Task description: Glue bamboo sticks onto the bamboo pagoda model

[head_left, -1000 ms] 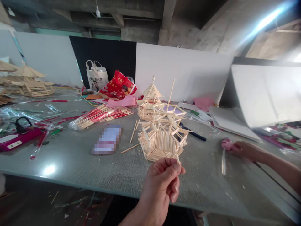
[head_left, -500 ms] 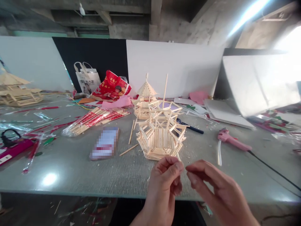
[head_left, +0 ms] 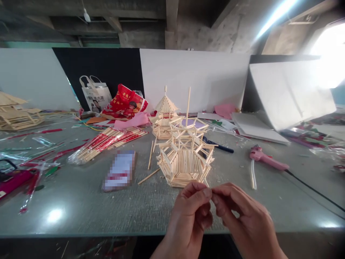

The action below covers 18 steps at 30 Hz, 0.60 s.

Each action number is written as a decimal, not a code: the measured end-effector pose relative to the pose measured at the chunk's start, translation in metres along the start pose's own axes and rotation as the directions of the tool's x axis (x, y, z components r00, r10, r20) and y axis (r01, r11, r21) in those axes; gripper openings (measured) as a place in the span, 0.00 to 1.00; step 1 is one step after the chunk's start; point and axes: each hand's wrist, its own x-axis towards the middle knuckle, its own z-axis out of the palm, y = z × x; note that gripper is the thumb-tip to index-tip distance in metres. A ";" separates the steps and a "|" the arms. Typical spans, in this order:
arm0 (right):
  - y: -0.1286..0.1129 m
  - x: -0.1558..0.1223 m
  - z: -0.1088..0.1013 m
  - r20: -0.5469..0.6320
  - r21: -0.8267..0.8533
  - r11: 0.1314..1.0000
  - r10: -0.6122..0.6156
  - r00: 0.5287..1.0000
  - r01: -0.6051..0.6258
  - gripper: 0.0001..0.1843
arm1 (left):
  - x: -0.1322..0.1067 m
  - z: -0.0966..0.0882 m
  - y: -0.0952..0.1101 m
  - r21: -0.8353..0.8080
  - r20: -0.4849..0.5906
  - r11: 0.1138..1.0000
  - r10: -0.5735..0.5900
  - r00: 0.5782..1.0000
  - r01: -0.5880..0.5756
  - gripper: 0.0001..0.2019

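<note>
My left hand [head_left: 192,210] and right hand [head_left: 242,219] pinched a small stick piece [head_left: 207,183] together (fitting seemed underway) before the stick pavilion [head_left: 184,158], likely needing steady placement next.

The person's bare left hand [head_left: 192,212] shows no ring, glove or band; the bare right hand [head_left: 244,219] is likewise unadorned; both wrists and the short stretches of forearm at the near edge are uncovered, no sleeve or cuff showing; the fingernails are short and unpainted.
</note>
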 end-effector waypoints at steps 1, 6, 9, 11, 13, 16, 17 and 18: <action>0.000 0.000 0.000 0.000 0.012 1.000 0.012 1.000 -0.012 0.05 | 0.000 0.000 0.000 0.009 0.002 1.000 0.001 1.000 -0.001 0.10; 0.002 0.004 0.000 -0.009 0.032 0.999 0.011 1.000 -0.011 0.03 | 0.002 0.001 -0.001 0.046 -0.034 0.998 0.036 0.999 -0.034 0.10; 0.004 0.007 0.001 -0.019 0.053 0.998 0.046 0.999 -0.044 0.03 | 0.002 0.002 -0.002 0.090 -0.065 0.994 0.071 0.995 -0.065 0.10; 0.007 0.009 0.003 -0.041 0.060 0.996 0.073 0.996 -0.071 0.03 | 0.003 0.000 -0.003 0.125 -0.087 0.988 0.101 0.991 -0.090 0.11; 0.010 0.010 0.007 -0.068 0.060 0.995 0.089 0.994 -0.085 0.03 | 0.004 -0.003 -0.004 0.153 -0.112 0.982 0.130 0.985 -0.112 0.11; 0.015 0.013 0.014 -0.103 0.064 0.993 0.107 0.989 -0.101 0.03 | 0.007 -0.011 -0.006 0.173 -0.135 0.978 0.144 0.980 -0.120 0.12; 0.016 0.014 0.017 -0.110 0.069 0.992 0.117 0.987 -0.110 0.03 | 0.008 -0.013 -0.006 0.174 -0.135 0.978 0.142 0.981 -0.118 0.13; 0.017 0.015 0.019 -0.122 0.076 0.990 0.129 0.984 -0.120 0.03 | 0.009 -0.015 -0.006 0.171 -0.135 0.978 0.140 0.981 -0.116 0.13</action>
